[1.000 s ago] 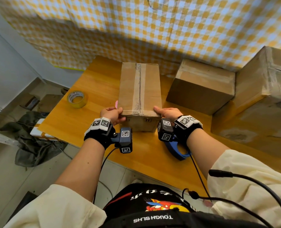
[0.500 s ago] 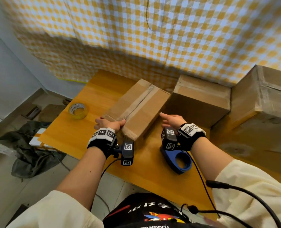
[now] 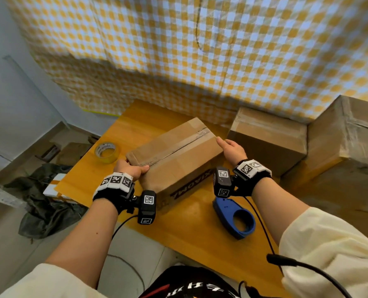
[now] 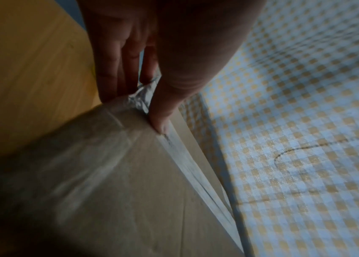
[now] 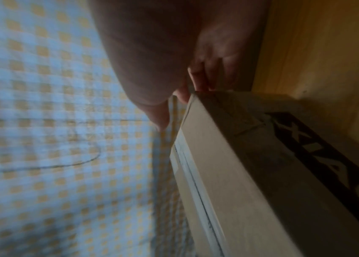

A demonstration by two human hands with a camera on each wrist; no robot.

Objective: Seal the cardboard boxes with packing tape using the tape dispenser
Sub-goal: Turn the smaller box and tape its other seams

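A long cardboard box (image 3: 174, 151) lies diagonally on the wooden table (image 3: 189, 239), with clear tape along its top seam. My left hand (image 3: 131, 169) holds its near-left end, thumb on the taped seam and fingers down the end face. The left wrist view shows that hand (image 4: 136, 107) at the crinkled tape end on the box (image 4: 130, 191). My right hand (image 3: 230, 147) holds the far-right end, thumb at the top edge. In the right wrist view its fingers (image 5: 200, 81) reach over the end of the box (image 5: 251, 173). The blue tape dispenser (image 3: 221, 209) lies on the table under my right wrist, held by nobody.
A yellow-cored tape roll (image 3: 107, 152) sits on the table left of the box. Two bigger cardboard boxes (image 3: 269, 143) (image 3: 346, 151) stand at the right. A checked cloth (image 3: 200, 61) hangs behind. The table's left edge drops to a floor with dark cloth (image 3: 43, 207).
The box has turned from pointing away from me to lying diagonally. My right hand swung out to its far-right end, while my left hand stayed on the near end.
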